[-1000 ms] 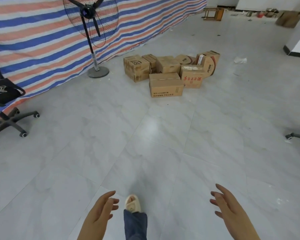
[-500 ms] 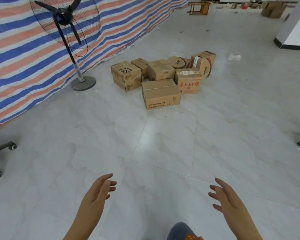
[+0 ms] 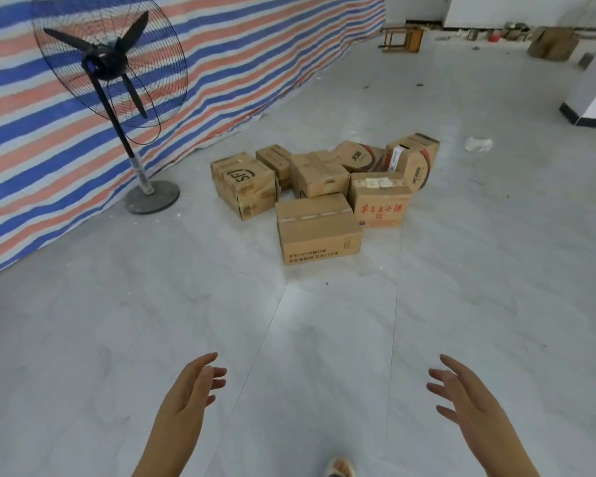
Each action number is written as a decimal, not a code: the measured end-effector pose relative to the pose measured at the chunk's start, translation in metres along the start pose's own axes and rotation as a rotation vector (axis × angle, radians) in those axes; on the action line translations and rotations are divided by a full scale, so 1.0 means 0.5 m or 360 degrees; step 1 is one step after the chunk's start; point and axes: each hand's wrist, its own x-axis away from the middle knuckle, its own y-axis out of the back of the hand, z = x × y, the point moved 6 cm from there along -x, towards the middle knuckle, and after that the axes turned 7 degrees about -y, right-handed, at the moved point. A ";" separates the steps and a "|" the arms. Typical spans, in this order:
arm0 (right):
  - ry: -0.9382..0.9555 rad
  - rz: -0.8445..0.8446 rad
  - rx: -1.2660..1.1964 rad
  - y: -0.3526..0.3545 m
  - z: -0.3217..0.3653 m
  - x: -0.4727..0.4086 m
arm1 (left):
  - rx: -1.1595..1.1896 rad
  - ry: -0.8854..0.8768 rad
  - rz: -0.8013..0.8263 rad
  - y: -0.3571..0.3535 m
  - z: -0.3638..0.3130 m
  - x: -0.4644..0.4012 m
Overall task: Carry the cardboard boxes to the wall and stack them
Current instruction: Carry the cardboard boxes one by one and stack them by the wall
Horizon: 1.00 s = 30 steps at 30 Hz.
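Observation:
Several brown cardboard boxes lie in a loose heap on the grey tiled floor ahead of me. The nearest box [image 3: 319,228] is long and taped along its top. Right behind it stands a box with red characters [image 3: 380,199], and to the left a box with a round printed logo [image 3: 243,184]. Both my hands are held out low in front of me, well short of the heap. My left hand [image 3: 193,390] is open with fingers apart, holding nothing. My right hand [image 3: 461,390] is open too and empty.
A striped blue, orange and white tarp wall [image 3: 221,63] runs along the left. A tall black pedestal fan [image 3: 111,74] stands before it on a round base [image 3: 152,202]. A wooden stool [image 3: 401,38] and clutter sit far back. Crumpled plastic [image 3: 479,143] lies right of the boxes.
I have walked closer to the heap, so the boxes and fan look larger. The office chair on the left has dropped out of view. Both hands stay open and empty.

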 end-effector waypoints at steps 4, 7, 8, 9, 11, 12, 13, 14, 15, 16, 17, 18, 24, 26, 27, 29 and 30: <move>0.0058 -0.0005 0.0107 0.011 0.104 -0.160 | -0.0002 0.0010 0.0022 -0.087 -0.036 -0.130; 0.0026 0.0041 0.0142 -0.009 0.146 -0.255 | -0.0009 0.0087 0.0039 -0.130 -0.038 -0.206; 0.0003 0.0046 0.0148 -0.019 0.155 -0.286 | -0.0013 0.0128 0.0038 -0.140 -0.031 -0.233; -0.0026 0.0055 0.0156 -0.030 0.162 -0.319 | -0.0010 0.0163 0.0032 -0.148 -0.024 -0.264; -0.0077 0.0066 0.0166 -0.054 0.174 -0.386 | -0.0008 0.0222 0.0023 -0.162 -0.012 -0.333; -0.0093 0.0055 0.0169 -0.065 0.183 -0.421 | -0.0017 0.0243 0.0022 -0.170 -0.009 -0.374; -0.0107 0.0036 0.0165 -0.077 0.196 -0.456 | -0.0027 0.0255 0.0019 -0.178 -0.010 -0.418; -0.0119 0.0010 0.0151 -0.088 0.210 -0.492 | -0.0031 0.0258 0.0020 -0.186 -0.014 -0.469; -0.0138 -0.0013 0.0137 -0.097 0.226 -0.531 | -0.0025 0.0254 0.0023 -0.194 -0.019 -0.525; -0.0156 -0.0038 0.0122 -0.105 0.243 -0.570 | -0.0025 0.0246 0.0031 -0.202 -0.026 -0.581; -0.0171 -0.0062 0.0115 -0.113 0.265 -0.608 | -0.0029 0.0236 0.0042 -0.211 -0.038 -0.638; -0.0179 -0.0083 0.0099 -0.121 0.291 -0.645 | -0.0027 0.0219 0.0051 -0.219 -0.056 -0.695; -0.0152 -0.0189 0.0063 -0.166 0.455 -0.848 | -0.0030 0.0149 0.0121 -0.274 -0.151 -0.991; -0.0165 -0.0184 0.0078 -0.175 0.490 -0.911 | -0.0023 0.0173 0.0126 -0.302 -0.162 -1.061; -0.0183 -0.0186 0.0088 -0.178 0.502 -0.946 | -0.0019 0.0189 0.0120 -0.318 -0.164 -1.093; -0.0228 -0.0177 0.0112 -0.182 0.519 -1.017 | -0.0014 0.0226 0.0107 -0.354 -0.162 -1.149; -0.0253 -0.0164 0.0121 -0.183 0.525 -1.057 | -0.0021 0.0249 0.0100 -0.373 -0.158 -1.176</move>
